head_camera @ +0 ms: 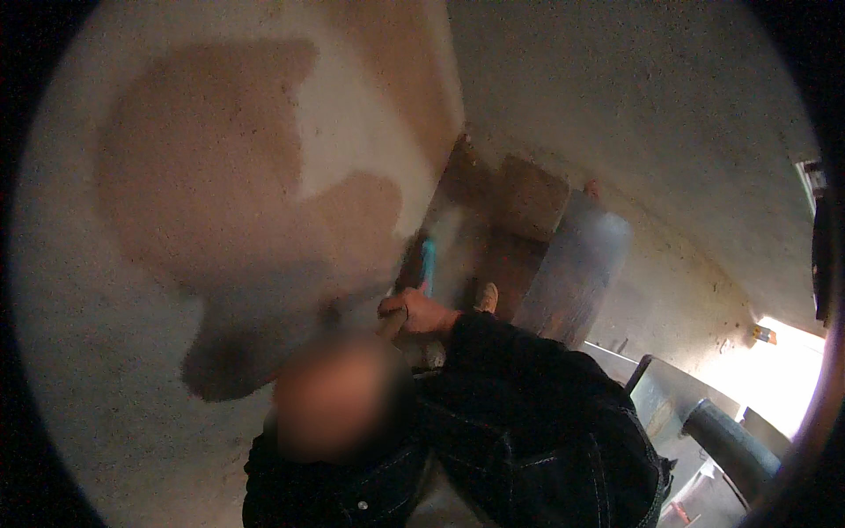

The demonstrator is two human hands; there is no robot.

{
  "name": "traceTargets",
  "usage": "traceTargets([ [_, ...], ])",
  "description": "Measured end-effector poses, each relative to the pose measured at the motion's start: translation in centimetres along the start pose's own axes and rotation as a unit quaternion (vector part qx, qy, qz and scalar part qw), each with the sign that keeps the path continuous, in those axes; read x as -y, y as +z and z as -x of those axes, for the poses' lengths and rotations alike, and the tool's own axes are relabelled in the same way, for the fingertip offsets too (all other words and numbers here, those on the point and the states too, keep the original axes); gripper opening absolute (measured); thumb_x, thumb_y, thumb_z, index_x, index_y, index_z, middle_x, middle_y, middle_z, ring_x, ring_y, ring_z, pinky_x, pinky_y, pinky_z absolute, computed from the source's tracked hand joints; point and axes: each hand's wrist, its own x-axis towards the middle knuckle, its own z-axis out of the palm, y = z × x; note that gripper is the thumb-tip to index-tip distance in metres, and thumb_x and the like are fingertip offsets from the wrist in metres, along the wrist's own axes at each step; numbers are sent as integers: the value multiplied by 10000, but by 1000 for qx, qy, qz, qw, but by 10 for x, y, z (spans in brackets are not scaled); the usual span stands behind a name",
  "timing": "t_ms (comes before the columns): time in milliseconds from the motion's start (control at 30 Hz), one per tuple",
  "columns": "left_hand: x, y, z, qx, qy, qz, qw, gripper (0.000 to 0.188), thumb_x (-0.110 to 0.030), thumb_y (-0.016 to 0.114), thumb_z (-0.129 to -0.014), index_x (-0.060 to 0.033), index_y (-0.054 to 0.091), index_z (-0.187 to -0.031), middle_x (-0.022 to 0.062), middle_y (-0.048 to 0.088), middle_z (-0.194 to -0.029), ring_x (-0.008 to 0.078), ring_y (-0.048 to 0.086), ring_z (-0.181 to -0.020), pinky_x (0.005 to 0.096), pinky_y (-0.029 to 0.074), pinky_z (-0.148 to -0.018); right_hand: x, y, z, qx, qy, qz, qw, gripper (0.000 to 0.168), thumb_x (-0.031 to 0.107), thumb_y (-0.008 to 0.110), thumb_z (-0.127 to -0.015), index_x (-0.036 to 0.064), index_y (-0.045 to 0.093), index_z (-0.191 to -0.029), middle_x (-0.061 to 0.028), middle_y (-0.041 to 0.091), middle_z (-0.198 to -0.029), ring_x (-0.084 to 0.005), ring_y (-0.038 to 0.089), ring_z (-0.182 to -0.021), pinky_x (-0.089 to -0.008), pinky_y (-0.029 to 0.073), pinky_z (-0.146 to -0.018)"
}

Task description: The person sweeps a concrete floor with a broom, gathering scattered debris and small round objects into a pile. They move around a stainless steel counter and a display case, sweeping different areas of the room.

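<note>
My right hand (422,311) reaches out from a black sleeve, low against the wall. Its fingers are closed around a tool, and a teal part (428,264) of it sticks out past the hand. The tool's working end is too dark to make out. Beside it rises a plastered wall (343,125) with large brown, damp-looking patches (204,158). A blurred patch (337,396) lies at the end of my left sleeve (317,492), so the left hand cannot be made out clearly.
A long grey board (574,264) leans to the right of my hand, near a brown block (531,198). The tip of a shoe (487,298) shows below. A second wall (627,99) meets the first at a corner. Far right are a grey cylinder (733,439) and a bright opening (795,369).
</note>
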Motion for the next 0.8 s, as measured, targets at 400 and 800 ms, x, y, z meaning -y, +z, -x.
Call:
traceTargets([
  [400,94,78,-54,-124,51,-82,988,272,-256,642,-803,-62,472,-715,61,523,-716,188,556,-749,323,455,-690,-91,-135,22,-124,-42,175,976,168,38,611,-660,38,636,-826,-138,622,-775,-298,587,-697,-365,466,-632],
  [800,101,19,-68,10,-19,-97,995,274,-91,724,-682,-77,452,-650,58,498,-652,223,520,-599,357,443,-565,-92,-108,-14,-81,49,64,993,233,172,647,-692,40,638,-883,-116,649,-897,-275,615,-831,-373,467,-762],
])
